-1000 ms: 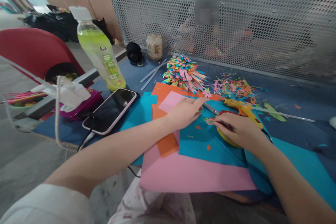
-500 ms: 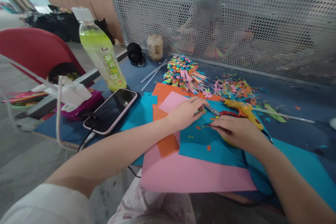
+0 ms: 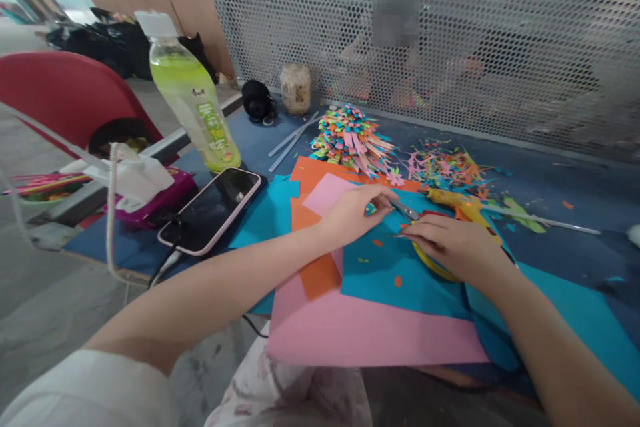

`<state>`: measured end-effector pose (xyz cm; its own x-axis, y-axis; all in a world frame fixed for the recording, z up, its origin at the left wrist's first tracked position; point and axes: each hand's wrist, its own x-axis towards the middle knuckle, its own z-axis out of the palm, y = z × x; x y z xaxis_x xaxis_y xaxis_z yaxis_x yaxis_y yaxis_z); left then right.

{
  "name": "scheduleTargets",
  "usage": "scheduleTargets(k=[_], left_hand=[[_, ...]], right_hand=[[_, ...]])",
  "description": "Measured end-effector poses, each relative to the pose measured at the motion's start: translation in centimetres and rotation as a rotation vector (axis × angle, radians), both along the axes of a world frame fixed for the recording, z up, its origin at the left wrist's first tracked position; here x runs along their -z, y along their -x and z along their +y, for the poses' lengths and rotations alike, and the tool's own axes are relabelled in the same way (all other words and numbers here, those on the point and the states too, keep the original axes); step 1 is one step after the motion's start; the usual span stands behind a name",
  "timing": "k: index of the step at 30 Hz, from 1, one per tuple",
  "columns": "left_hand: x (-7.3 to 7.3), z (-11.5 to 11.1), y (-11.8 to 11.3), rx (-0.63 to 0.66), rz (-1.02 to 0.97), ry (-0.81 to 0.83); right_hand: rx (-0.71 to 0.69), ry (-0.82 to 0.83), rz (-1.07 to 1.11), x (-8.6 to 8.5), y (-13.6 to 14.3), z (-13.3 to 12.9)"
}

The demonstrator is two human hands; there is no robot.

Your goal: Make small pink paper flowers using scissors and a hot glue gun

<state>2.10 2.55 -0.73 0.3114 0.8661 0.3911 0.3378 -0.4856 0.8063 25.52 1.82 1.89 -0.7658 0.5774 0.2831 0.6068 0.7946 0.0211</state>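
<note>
My left hand (image 3: pixel 356 213) rests over the blue and pink paper with fingers curled and thumb drawn toward them. A bit of green and blue shows inside the curl, too small to name. Its fingertips are close to the metal end of a red-handled tool, probably scissors (image 3: pixel 406 211). My right hand (image 3: pixel 453 240) is pinched at the fingertips above the blue paper (image 3: pixel 400 293); whatever it holds is too small to make out. Under that hand shows a yellow ring-shaped edge (image 3: pixel 435 265). Small orange scraps (image 3: pixel 398 281) lie on the blue sheet.
Beyond my hands stand a paper-strip cone (image 3: pixel 353 140) and a heap of coloured shreds (image 3: pixel 445 170). A yellow glue gun (image 3: pixel 463 205) lies near my right hand. To the left are a phone (image 3: pixel 213 210) and a drink bottle (image 3: pixel 195 100). A perforated screen (image 3: pixel 310 13) backs the table.
My right hand has shifted slightly, its fingertips lifting a little, and more of the yellow ring shows beneath it. The left hand stays nearly in place, with its fingers a bit more arched.
</note>
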Motion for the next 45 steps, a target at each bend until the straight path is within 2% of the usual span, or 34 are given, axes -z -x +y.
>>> scheduleTargets(k=[4,9,14,24,45], left_hand=[[-0.2,0.0,0.0,0.011,-0.028,0.004],[-0.1,0.0,-0.1,0.031,-0.044,0.037],[0.1,0.0,-0.2,0.031,-0.135,0.051],[0.3,-0.2,-0.4,0.089,-0.163,0.07],[0.0,-0.3,-0.5,0.111,-0.129,0.123]], right_hand=[[-0.029,-0.004,0.008,0.1,0.0,0.0],[0.008,0.062,0.014,0.6,-0.2,0.2],[0.022,0.06,0.033,0.6,-0.1,0.0],[-0.188,0.156,0.086,0.2,0.5,-0.2],[-0.2,0.211,-0.01,-0.3,1.1,-0.4]])
